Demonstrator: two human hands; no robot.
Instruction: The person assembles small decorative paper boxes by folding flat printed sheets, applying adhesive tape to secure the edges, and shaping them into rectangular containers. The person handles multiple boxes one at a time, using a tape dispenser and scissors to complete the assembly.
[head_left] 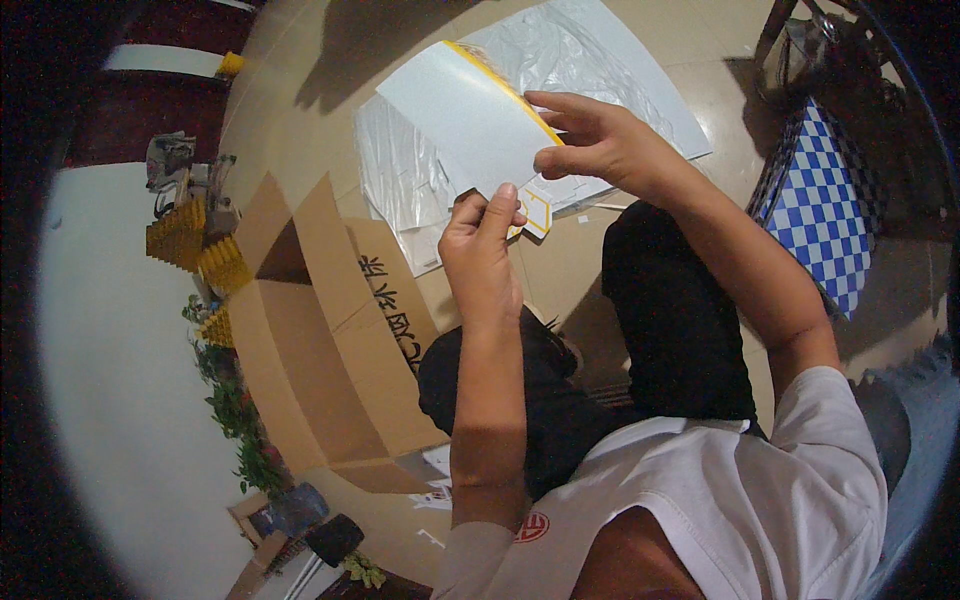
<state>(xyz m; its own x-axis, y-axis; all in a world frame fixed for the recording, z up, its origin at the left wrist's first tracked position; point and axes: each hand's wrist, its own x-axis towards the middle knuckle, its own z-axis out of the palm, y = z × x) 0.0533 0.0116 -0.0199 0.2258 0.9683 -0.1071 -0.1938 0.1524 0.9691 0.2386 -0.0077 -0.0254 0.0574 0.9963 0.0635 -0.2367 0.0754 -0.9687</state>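
Note:
A white sheet (470, 110) with a yellow strip along its right edge is raised above the floor. My left hand (482, 245) pinches its lower corner, thumb on top and fingers curled. At the yellow edge is my right hand (600, 145), thumb and forefinger spread apart; whether its other fingers touch the sheet's underside is hidden. Just beyond my left fingers shows a white card piece with yellow lines (537, 215), partly covered. Beneath everything lies crinkled clear plastic wrap (395, 160), with more white sheets (650, 85) on it.
An open cardboard box (345, 400) stands on the tiled floor at my left. Blue-and-white checkered folded material (820, 210) is at the right. Along the left wall are green plants (240, 430) and yellow stacked pieces (180, 235). My bent knees (680, 310) are close below my hands.

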